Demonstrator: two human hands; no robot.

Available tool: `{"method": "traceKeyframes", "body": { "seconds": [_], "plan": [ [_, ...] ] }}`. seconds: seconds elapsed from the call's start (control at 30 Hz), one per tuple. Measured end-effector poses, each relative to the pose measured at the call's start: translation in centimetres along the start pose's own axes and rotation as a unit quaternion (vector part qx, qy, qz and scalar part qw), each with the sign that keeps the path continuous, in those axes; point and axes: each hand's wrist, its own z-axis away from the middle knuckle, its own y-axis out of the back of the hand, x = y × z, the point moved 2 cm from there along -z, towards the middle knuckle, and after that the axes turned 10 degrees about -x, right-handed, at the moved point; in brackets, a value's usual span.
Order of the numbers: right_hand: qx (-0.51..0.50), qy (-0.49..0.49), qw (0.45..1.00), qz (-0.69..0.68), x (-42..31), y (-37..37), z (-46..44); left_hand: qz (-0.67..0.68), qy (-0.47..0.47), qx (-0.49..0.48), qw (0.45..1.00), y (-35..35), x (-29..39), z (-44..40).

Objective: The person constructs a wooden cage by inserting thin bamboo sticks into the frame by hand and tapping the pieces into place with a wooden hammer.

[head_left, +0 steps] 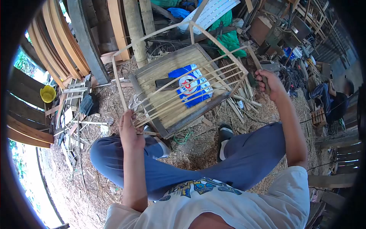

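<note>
A light frame of thin wooden strips stands tilted in front of me, with several parallel slats across its lower side. My left hand is closed around its near left corner. My right hand grips the handle of a knife-like tool, whose flat, narrow upper part points up and away beside the frame's right corner. Whether that tool touches the frame I cannot tell. Beneath the frame lies a low wooden board with a dark border, bearing a blue, white and red printed sheet and a dark block.
Thin sticks lie right of the board, over ground strewn with shavings. Curved planks lean at the left near a yellow bucket. Green plastic lies behind. Another person sits at the far right.
</note>
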Motion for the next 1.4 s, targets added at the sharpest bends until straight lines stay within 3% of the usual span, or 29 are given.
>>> {"method": "traceKeyframes", "body": {
  "seconds": [0.17, 0.93, 1.17, 1.4],
  "plan": [
    [0.020, -0.022, 0.999, 0.043, 1.9, 0.5, -0.2, 0.001, 0.020, 0.013, 1.000, 0.9, -2.0, -0.7],
    [-0.026, -0.040, 0.997, -0.065, 2.2, 1.3, 3.1, -0.111, 0.040, 0.044, 0.992, 2.2, -7.1, -0.7],
    [0.003, -0.076, 0.996, -0.045, 5.4, 0.3, 6.5, -0.163, 0.059, 0.049, 0.984, 3.4, -8.9, -0.7],
    [0.002, -0.083, 0.989, -0.119, 8.4, -0.2, 5.9, -0.142, 0.075, 0.064, 0.985, 3.3, -9.2, -1.1]
  ]
}}
